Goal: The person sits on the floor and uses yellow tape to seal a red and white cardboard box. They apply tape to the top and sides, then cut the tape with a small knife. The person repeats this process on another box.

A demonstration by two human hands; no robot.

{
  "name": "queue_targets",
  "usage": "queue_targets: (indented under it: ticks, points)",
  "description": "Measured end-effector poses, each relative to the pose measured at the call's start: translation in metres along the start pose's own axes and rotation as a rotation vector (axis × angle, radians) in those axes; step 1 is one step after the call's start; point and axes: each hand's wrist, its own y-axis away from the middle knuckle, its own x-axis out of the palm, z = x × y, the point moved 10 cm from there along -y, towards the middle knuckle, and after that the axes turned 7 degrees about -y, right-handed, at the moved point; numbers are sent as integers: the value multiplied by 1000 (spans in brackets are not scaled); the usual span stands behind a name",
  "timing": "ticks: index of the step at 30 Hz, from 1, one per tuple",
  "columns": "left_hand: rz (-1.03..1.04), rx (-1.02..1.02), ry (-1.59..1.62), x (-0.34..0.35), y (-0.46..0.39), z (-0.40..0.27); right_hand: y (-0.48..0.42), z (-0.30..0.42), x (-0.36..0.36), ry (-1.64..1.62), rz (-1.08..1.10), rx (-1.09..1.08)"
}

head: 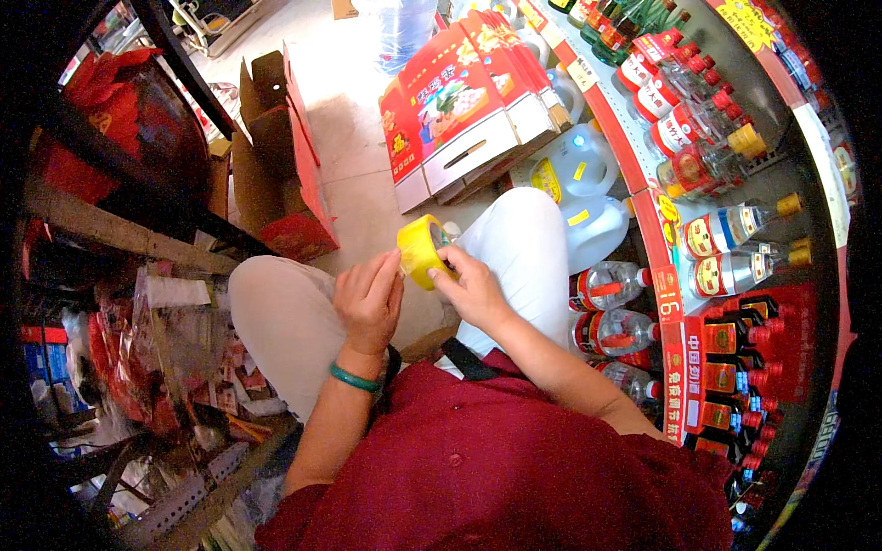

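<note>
A roll of yellow packing tape (417, 251) is held up between both hands, above and between the knees. My right hand (470, 284) grips the roll at its right side, with the thumb on the outside and the fingers at the core. My left hand (371, 297), with a green bangle on the wrist, has its fingertips pinched together at the roll's left edge; whether they hold the tape's end is too small to tell. Beyond the knees, a stack of flattened red and white printed cartons (458, 103) leans by the shelf. An open cardboard box (279, 158) stands on the floor at the left.
A store shelf (637, 182) with rows of glass bottles (696, 131) curves along the right side. Large plastic jugs (586, 224) stand low beside the right knee. A dark rack (131, 162) with bags and wrapped goods runs along the left.
</note>
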Motion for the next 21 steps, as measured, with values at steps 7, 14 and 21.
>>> queue_targets:
  ticks: [7, 14, 21]
  points:
    - [-13, 63, 55, -2, 2, -7, 3, 49, -24, 181, -96, -255]
    - [19, 34, 189, 2, 7, -3, 14, 84, -41, 290, -122, -481]
    - [24, -130, 298, 10, 14, 13, 27, 97, -90, 322, -323, -481]
